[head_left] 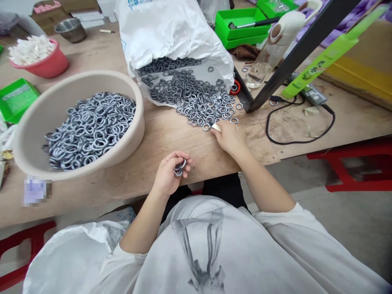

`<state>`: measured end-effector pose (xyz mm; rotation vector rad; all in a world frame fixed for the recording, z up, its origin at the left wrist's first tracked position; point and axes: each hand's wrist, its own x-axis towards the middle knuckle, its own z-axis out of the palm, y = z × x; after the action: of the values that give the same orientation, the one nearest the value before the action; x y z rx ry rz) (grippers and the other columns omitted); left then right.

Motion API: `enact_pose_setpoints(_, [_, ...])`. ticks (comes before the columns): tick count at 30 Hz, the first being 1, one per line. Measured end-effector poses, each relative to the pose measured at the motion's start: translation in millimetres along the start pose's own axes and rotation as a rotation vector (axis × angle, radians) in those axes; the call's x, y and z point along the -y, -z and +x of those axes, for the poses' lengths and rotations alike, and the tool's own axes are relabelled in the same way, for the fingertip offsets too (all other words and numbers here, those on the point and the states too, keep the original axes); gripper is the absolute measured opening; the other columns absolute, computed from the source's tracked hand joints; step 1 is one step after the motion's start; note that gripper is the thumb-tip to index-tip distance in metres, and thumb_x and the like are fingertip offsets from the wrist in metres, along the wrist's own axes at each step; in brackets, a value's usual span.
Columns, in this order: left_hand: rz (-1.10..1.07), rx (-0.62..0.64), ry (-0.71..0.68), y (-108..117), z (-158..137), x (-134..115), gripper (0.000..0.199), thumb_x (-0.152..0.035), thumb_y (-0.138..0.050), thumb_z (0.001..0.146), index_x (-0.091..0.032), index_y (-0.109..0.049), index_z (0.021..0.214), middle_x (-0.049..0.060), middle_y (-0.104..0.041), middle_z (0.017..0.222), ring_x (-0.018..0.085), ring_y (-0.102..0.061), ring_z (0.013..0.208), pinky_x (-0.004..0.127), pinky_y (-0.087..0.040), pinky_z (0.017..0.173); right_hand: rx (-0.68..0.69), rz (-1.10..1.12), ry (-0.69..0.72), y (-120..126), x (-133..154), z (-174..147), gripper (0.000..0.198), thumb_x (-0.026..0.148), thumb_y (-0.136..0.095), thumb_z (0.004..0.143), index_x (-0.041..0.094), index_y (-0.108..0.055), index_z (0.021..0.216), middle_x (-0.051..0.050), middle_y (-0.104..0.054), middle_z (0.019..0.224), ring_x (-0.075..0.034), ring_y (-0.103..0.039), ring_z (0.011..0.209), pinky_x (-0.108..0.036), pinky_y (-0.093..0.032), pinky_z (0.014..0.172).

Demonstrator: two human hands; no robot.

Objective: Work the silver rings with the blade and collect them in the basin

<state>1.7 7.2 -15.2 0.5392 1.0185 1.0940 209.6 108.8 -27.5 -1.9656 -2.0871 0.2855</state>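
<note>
My left hand [171, 172] is curled around a few grey metal rings [180, 167] near the table's front edge. Farther forward, my right hand [229, 136] is closed on a small white strip [216, 127], its end at the near edge of a ring pile. These loose rings [211, 107] spill from the mouth of a white sack [171, 32] lying on the table. To the left, a large beige basin [139, 134] holds a heap of similar rings [92, 126]. My right fingertips are partly hidden by the hand.
A black metal post [288, 57] slants up on the right, beside a clear bottle [269, 57] and a black cable [294, 142]. Green trays [226, 34] stand behind. A red bowl of white pieces [55, 61], a metal bowl [72, 32] and another green tray [20, 106] are at left.
</note>
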Motion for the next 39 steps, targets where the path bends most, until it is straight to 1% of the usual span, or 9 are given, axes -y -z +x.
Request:
enact_pose_setpoints(3, [-0.024,-0.042,-0.007,1,4,0,0.021,-0.032,-0.070,0.067,-0.013,-0.065,0.075,0.004,-0.066,0.071,0.010,-0.058,0.053,0.018,-0.040,0.038,-0.046,0.153,0.043,-1,-1,-7,0.020,0.034,-0.057,0.092,0.018,-0.068,0.089,-0.012,-0.070,0.093,-0.027,-0.060,0.086,-0.034,-0.038,0.072])
enact_pose_setpoints(6, [0.024,-0.056,-0.027,-1,8,3,0.028,-0.037,-0.076,0.068,-0.014,-0.064,0.079,0.002,-0.064,0.070,0.009,-0.055,0.052,0.017,-0.039,0.038,-0.050,0.507,0.068,-3,6,-21,0.017,0.034,-0.059,0.089,0.019,-0.066,0.085,-0.006,-0.067,0.085,-0.021,-0.058,0.079,-0.032,-0.039,0.070])
enact_pose_setpoints(11, [0.102,-0.021,-0.082,-10,10,12,0.045,-0.057,-0.075,0.073,-0.015,-0.062,0.082,-0.002,-0.057,0.064,0.005,-0.043,0.046,0.016,-0.033,0.037,0.250,1.283,0.075,-11,38,-51,0.033,0.053,-0.064,0.085,0.020,-0.061,0.080,0.002,-0.060,0.069,-0.009,-0.045,0.051,-0.024,-0.035,0.050])
enact_pose_setpoints(15, [0.056,0.161,0.100,-13,3,9,0.055,-0.069,-0.068,0.074,-0.015,-0.058,0.078,-0.002,-0.053,0.063,0.005,-0.038,0.045,0.016,-0.030,0.037,0.339,1.505,0.068,-17,56,-62,0.042,0.062,-0.071,0.077,0.022,-0.060,0.083,0.005,-0.057,0.060,-0.010,-0.050,0.048,-0.024,-0.042,0.049])
enact_pose_setpoints(21, [-0.013,0.191,0.110,-16,-6,7,0.048,-0.055,-0.076,0.073,-0.017,-0.047,0.070,-0.004,-0.048,0.060,0.004,-0.035,0.045,0.014,-0.028,0.038,0.220,1.284,0.182,-15,54,-66,0.041,0.061,-0.067,0.082,0.020,-0.067,0.081,-0.001,-0.064,0.074,-0.014,-0.062,0.068,-0.028,-0.051,0.066])
enact_pose_setpoints(25, [0.045,0.103,-0.002,-18,-6,12,0.042,-0.050,-0.074,0.075,-0.017,-0.048,0.069,-0.004,-0.050,0.057,0.004,-0.035,0.043,0.015,-0.028,0.038,0.333,1.292,0.167,-10,54,-68,0.046,0.065,-0.068,0.079,0.020,-0.064,0.088,0.002,-0.062,0.067,-0.013,-0.057,0.056,-0.028,-0.047,0.057])
enact_pose_setpoints(27, [0.061,0.131,-0.032,-17,-6,12,0.038,-0.046,-0.071,0.077,-0.017,-0.048,0.069,-0.003,-0.051,0.058,0.004,-0.034,0.043,0.015,-0.028,0.038,0.282,1.238,0.184,-6,52,-68,0.049,0.070,-0.058,0.084,0.020,-0.061,0.083,0.002,-0.060,0.066,-0.013,-0.054,0.057,-0.028,-0.044,0.057])
enact_pose_setpoints(34, [0.061,0.158,-0.027,-13,-8,3,0.036,-0.044,-0.070,0.076,-0.018,-0.047,0.066,-0.004,-0.048,0.056,0.004,-0.034,0.042,0.015,-0.028,0.037,0.164,0.675,0.567,17,42,-77,0.049,0.055,-0.039,0.100,0.019,-0.057,0.072,-0.002,-0.056,0.067,-0.014,-0.049,0.065,-0.028,-0.032,0.062])
enact_pose_setpoints(39, [0.074,0.111,0.004,-15,-8,4,0.033,-0.039,-0.071,0.075,-0.018,-0.047,0.067,-0.005,-0.046,0.054,0.004,-0.034,0.041,0.015,-0.028,0.037,0.119,0.581,0.636,18,45,-81,0.043,0.048,-0.042,0.100,0.020,-0.052,0.070,-0.001,-0.056,0.067,-0.013,-0.047,0.063,-0.027,-0.028,0.060])
